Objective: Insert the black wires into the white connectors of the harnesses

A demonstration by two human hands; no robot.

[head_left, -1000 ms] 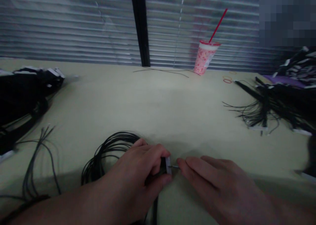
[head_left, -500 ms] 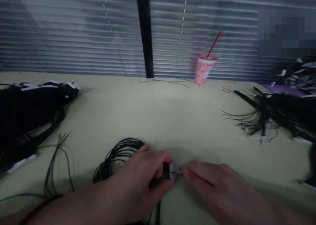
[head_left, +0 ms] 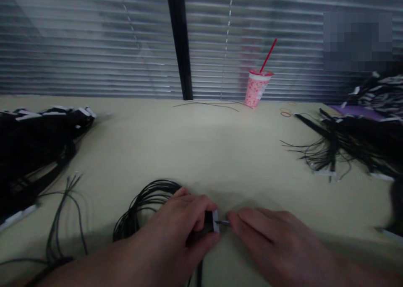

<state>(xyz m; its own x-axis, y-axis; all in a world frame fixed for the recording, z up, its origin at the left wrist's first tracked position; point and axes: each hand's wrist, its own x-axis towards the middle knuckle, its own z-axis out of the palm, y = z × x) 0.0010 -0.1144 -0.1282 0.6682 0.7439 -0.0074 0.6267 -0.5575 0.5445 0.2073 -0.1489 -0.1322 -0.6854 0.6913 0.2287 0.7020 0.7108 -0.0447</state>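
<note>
My left hand (head_left: 185,226) pinches a small connector (head_left: 215,220) with a white face and dark wires behind it, low in the middle of the view. A looped bundle of thin black wires (head_left: 143,203) lies beside and partly behind this hand. To the right, my right hand (head_left: 264,236) is closed on a thin metal pin-like tool (head_left: 223,223), whose tip meets the white face of the connector. The rest of the tool is hidden in the fingers. A black cable hangs below my left hand.
Black cable bundles with white connectors (head_left: 37,136) lie at the left, loose wires (head_left: 59,220) nearer. More bundles (head_left: 362,140) are at the right. A pink cup (head_left: 256,90) with a red straw and rubber bands (head_left: 286,114) stand and lie by the window blinds.
The whole view has shifted slightly, so most things appear a little further left. Both hands keep their grips, and the tool's tip still meets the connector.
</note>
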